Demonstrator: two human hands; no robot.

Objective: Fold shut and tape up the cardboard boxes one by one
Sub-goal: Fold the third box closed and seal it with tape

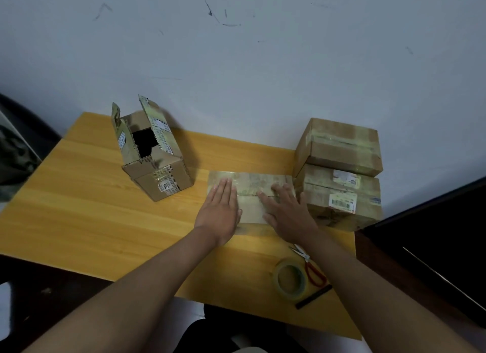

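A low cardboard box [249, 184] with its flaps folded shut lies at the middle of the yellow table [105, 208]. My left hand [221, 210] presses flat on the box's left part, fingers straight. My right hand [286, 213] lies flat on its right part, fingertips near the centre seam. An open box [157, 166] with raised flaps stands at the back left. At the right, two taped boxes are stacked, the upper box [339, 147] on the lower box [342, 203]. A roll of clear tape [290, 279] lies near the front right.
Red-handled scissors [311, 268] lie beside the tape roll, and a black stick [314, 296] in front of it. A white wall runs behind the table. A dark cabinet [434, 247] adjoins the table's right edge. A dark chair [23, 142] is at the left.
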